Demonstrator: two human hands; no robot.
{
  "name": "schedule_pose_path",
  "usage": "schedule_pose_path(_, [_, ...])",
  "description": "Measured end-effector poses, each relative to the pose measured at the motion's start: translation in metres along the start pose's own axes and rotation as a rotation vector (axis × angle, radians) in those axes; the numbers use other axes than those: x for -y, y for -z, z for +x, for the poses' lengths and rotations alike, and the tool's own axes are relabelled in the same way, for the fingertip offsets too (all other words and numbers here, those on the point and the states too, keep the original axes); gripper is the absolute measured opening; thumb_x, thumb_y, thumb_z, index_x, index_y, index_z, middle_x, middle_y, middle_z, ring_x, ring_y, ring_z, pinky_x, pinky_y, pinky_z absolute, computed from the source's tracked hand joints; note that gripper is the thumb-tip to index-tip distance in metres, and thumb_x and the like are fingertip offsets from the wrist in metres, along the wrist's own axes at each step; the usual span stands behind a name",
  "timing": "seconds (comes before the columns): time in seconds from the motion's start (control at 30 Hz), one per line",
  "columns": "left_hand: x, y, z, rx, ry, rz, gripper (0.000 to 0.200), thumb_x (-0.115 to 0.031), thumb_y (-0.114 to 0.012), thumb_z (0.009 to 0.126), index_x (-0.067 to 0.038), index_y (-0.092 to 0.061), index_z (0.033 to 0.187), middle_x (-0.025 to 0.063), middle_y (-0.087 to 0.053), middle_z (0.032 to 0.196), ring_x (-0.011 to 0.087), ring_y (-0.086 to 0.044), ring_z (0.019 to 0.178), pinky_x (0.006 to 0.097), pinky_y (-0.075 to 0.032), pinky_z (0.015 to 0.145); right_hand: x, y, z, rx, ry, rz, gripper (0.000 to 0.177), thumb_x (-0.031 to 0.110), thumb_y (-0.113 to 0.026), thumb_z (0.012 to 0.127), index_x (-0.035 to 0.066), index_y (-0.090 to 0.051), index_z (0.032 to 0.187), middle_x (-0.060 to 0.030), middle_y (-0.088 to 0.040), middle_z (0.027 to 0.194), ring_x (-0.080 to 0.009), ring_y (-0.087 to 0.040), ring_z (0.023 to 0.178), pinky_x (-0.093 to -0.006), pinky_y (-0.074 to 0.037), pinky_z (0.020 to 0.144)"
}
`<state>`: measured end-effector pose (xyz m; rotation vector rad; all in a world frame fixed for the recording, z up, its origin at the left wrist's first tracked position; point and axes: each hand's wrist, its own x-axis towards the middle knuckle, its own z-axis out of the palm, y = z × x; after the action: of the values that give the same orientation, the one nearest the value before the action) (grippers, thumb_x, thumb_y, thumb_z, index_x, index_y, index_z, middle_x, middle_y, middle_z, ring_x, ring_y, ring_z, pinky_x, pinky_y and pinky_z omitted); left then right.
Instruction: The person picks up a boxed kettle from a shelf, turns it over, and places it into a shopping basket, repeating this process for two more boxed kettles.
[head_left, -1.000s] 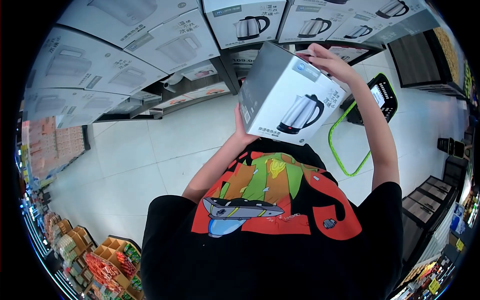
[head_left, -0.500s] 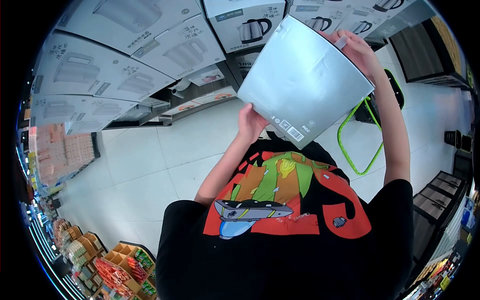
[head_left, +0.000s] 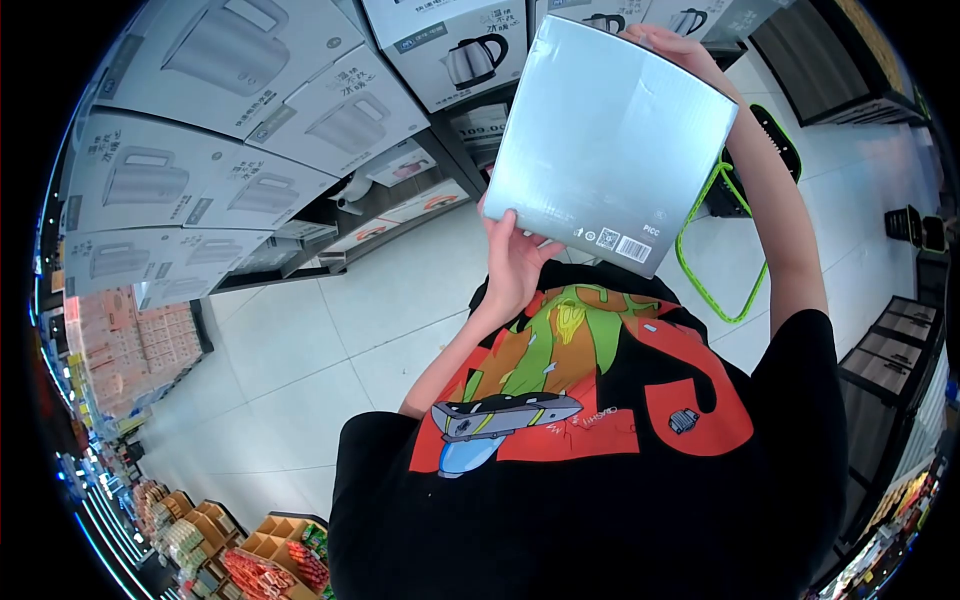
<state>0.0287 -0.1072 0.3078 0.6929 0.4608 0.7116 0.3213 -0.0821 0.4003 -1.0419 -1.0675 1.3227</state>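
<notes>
A silvery cardboard box (head_left: 610,140) is held up in front of my chest, a plain face with a barcode and small print toward me. My left hand (head_left: 515,258) grips its lower left corner, thumb on the near face and the other fingers partly behind or under it. At the upper right edge, my right hand (head_left: 675,48) holds the far side, its fingertips mostly hidden by the box. Just beyond stand kettle boxes (head_left: 470,60), printed with a black-handled electric kettle.
More kettle cartons (head_left: 150,175) are stacked at the left above a dark shelf (head_left: 455,150) with price labels. On the tiled floor to the right is a black basket with a green handle (head_left: 690,275). Snack bins (head_left: 275,545) stand at the lower left.
The box has turned a little and now sits more upright, shifted slightly up. My left hand has moved along with it and shows more of its palm. My right hand has shifted left.
</notes>
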Motion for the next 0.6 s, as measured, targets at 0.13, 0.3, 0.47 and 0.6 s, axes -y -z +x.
schedule_pose_path(0.13, [-0.004, -0.004, -0.002, -0.025, 0.004, -0.018, 0.057, -0.044, -0.032, 0.085, -0.003, -0.025, 0.124, 0.0154, -0.038, 0.121, 0.0274, -0.049, 0.102, 0.0387, -0.047, 0.08, -0.012, 0.008, 0.007, 0.114, 0.023, 0.104, 0.019, 0.025, -0.048, 0.084, 0.013, -0.043, 0.071, 0.0074, -0.041, 0.065, -0.0003, -0.046, 0.062, -0.0152, -0.04, 0.056])
schedule_pose_path(0.3, [-0.01, -0.007, -0.003, -0.019, 0.012, -0.051, 0.065, -0.05, -0.03, 0.083, -0.004, -0.019, 0.127, 0.0169, -0.035, 0.123, 0.0318, -0.047, 0.103, 0.0425, -0.045, 0.082, -0.009, 0.005, 0.008, 0.064, 0.01, 0.04, 0.019, 0.023, -0.047, 0.085, 0.013, -0.043, 0.07, 0.0071, -0.041, 0.064, -0.0002, -0.045, 0.06, -0.015, -0.041, 0.055])
schedule_pose_path(0.47, [-0.009, -0.002, -0.001, -0.017, 0.001, -0.052, 0.069, -0.052, -0.031, 0.081, -0.004, -0.015, 0.128, 0.0174, -0.032, 0.125, 0.0338, -0.046, 0.104, 0.0433, -0.044, 0.083, -0.015, 0.02, 0.019, 0.135, 0.03, -0.008, 0.02, 0.025, -0.047, 0.085, 0.012, -0.042, 0.071, 0.0071, -0.04, 0.065, 0.0, -0.044, 0.059, -0.0145, -0.041, 0.055])
schedule_pose_path(0.6, [-0.008, 0.003, 0.001, -0.001, -0.017, -0.148, 0.062, -0.049, -0.032, 0.083, -0.005, -0.018, 0.125, 0.0179, -0.034, 0.121, 0.0325, -0.05, 0.099, 0.0413, -0.047, 0.078, -0.007, 0.003, 0.016, 0.036, -0.019, -0.039, 0.022, 0.026, -0.048, 0.086, 0.012, -0.041, 0.071, 0.0071, -0.038, 0.065, 0.0, -0.043, 0.059, -0.0142, -0.04, 0.056])
